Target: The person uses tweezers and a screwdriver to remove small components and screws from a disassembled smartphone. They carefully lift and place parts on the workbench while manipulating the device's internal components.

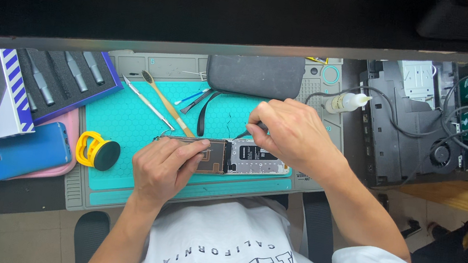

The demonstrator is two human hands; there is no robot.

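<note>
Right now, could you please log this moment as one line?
left hand: steadies opened phone | right hand: holds tweezers over phone | surface: teal mat | nearby: yellow suction cup

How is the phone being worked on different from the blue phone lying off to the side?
The opened phone lies on the teal mat with its back off, insides showing; the blue phone is closed, in a blue cover.

The left hand steadies the opened phone while the right hand brings tweezers to it; the blue phone lies untouched on a pink pad.

Both lie flat.
</note>
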